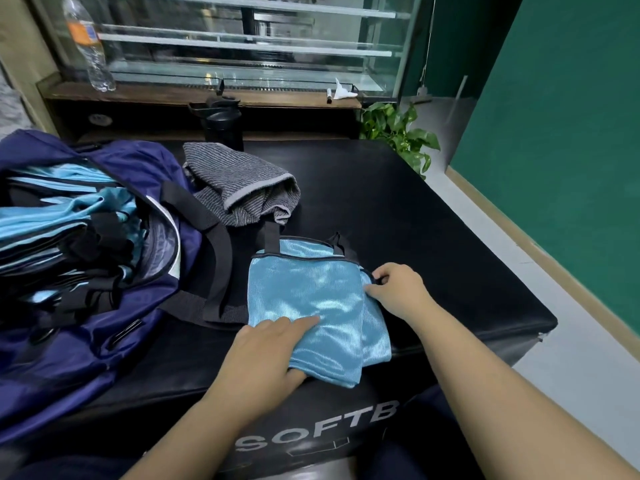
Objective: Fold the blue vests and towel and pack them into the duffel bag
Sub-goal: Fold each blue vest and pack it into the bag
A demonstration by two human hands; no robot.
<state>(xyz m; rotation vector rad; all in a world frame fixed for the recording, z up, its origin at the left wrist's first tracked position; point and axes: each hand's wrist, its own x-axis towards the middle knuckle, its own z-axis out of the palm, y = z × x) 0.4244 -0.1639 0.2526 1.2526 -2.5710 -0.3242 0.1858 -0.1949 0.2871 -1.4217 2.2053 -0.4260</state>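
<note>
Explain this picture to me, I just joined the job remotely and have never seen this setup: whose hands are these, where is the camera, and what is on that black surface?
There is no machine here. A person works with bare hands, and the single picture comes from a wide-angle camera worn on their head, looking forward and down.

The black surface is a padded mat. In the middle lies a partly folded blue vest. The left hand lies flat on its near edge, and the right hand pinches its right edge; neither lifts it.

To the left sits an open navy duffel bag that already holds blue vests. Behind the vest lies a crumpled grey towel, not yet folded. A black bottle stands at the far edge.
</note>
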